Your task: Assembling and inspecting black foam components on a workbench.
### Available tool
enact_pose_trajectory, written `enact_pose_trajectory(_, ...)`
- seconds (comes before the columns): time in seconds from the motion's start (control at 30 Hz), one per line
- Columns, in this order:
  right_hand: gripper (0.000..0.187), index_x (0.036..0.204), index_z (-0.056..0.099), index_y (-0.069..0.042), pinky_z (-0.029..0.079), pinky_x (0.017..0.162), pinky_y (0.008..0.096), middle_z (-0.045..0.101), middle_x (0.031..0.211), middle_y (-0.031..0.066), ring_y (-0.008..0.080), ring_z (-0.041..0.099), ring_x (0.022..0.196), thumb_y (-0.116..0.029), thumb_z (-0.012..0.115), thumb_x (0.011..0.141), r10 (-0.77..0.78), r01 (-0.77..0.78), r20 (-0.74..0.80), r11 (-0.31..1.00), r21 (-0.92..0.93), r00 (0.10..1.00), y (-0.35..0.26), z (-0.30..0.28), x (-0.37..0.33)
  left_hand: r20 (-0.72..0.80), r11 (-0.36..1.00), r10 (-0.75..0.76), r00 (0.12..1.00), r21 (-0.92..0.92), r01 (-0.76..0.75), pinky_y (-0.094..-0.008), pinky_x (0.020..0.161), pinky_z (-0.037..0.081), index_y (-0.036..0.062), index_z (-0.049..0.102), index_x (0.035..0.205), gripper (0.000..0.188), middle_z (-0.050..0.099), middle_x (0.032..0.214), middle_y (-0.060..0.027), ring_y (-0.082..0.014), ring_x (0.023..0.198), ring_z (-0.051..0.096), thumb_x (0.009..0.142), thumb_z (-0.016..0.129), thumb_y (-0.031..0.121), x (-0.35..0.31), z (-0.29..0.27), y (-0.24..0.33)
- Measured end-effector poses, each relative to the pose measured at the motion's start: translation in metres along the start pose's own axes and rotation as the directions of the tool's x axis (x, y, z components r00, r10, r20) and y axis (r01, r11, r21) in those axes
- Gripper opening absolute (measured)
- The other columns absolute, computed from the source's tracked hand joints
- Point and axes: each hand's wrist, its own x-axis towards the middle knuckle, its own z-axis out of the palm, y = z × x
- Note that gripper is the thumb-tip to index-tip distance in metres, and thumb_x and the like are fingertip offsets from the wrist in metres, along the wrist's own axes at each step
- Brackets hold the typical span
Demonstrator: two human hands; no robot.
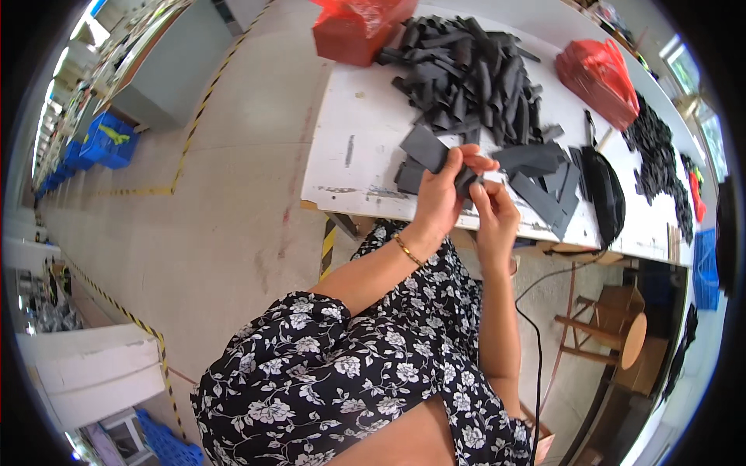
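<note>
Both my hands meet over the near edge of a white table [330, 159]. My left hand [444, 194] has its fingers closed around a flat black strip [424, 148], whose free end sticks out to the upper left. My right hand [496, 217] pinches the strip's other end, which the fingers partly hide. More flat black strips [536, 194] lie on the table just right of my hands, and a few more lie under them. Beyond, a big heap of rolled black pieces [474, 78] covers the table.
Two red plastic bags [597, 81], [359, 31] stand on the table. A black rounded object [602, 194] with a cable [536, 334] hanging down lies at the right. More black pieces [657, 155] are piled farther right. A wooden stool [631, 339] stands below the table.
</note>
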Motion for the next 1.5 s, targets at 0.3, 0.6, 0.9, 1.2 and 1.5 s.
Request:
enact_pose_trajectory(0.3,0.016,0.094,0.061,0.000,0.043,0.068,0.0217,0.057,0.081,-0.0027,0.0059,0.052,0.073,-0.016,0.065,0.092,0.117,-0.080,-0.091,0.940,0.332,0.989,-0.022,0.003,0.000,0.284,0.998,-0.042,0.958,0.047,0.030,-0.0503,0.106,0.040,0.0044,0.057,0.120,0.037,0.065,0.116,-0.0153,-0.0339,0.124,0.051,0.097,0.053,0.033,0.014,-0.010,0.013)
enact_pose_trajectory(0.6,0.016,0.083,0.067,-0.002,0.046,0.061,0.0285,0.061,0.078,0.0061,0.0180,0.056,0.070,0.006,0.075,0.072,-0.685,0.616,-0.041,0.678,-0.401,0.727,-0.016,-0.010,-0.009,0.055,0.999,0.000,0.999,0.049,-0.003,-0.0412,0.088,0.056,-0.0008,0.062,0.104,0.019,0.068,0.098,-0.0158,-0.0328,0.095,0.067,0.092,0.063,0.013,0.013,-0.054,0.049)
enact_pose_trajectory(0.9,0.014,0.087,0.068,0.000,0.041,0.059,0.0248,0.061,0.072,0.0042,0.0096,0.050,0.064,-0.012,0.072,0.082,0.008,-0.015,-0.028,0.961,-0.277,1.000,0.052,-0.010,0.021,-0.238,0.628,0.235,0.942,0.777,0.040,-0.0263,0.073,0.054,-0.0035,0.065,0.102,0.020,0.066,0.089,-0.0077,-0.0113,0.079,0.063,0.090,0.065,0.012,0.007,-0.087,0.057)
enact_pose_trajectory(1.2,0.019,0.100,0.063,-0.004,0.049,0.071,0.0420,0.062,0.096,0.0154,0.0328,0.062,0.080,-0.013,0.069,0.084,-0.233,0.026,-0.181,0.678,-0.734,0.956,0.067,-0.060,0.047,0.089,0.440,0.496,0.864,0.832,-0.339,-0.0229,0.067,0.049,-0.0040,0.065,0.096,0.014,0.064,0.081,-0.0050,-0.0105,0.072,0.059,0.091,0.064,0.009,0.118,-0.066,0.066)
enact_pose_trajectory(1.5,0.044,0.119,0.061,-0.005,0.044,0.092,0.0425,0.058,0.119,0.0110,0.0319,0.052,0.113,-0.015,0.071,0.077,-0.136,0.090,0.051,0.303,-0.949,0.989,0.073,-0.153,0.075,0.271,-0.602,-0.024,0.962,0.765,-0.231,-0.0421,0.071,0.053,0.0004,0.070,0.084,0.037,0.069,0.084,-0.0180,-0.0364,0.081,0.066,0.079,0.069,0.037,0.251,-0.037,0.046)
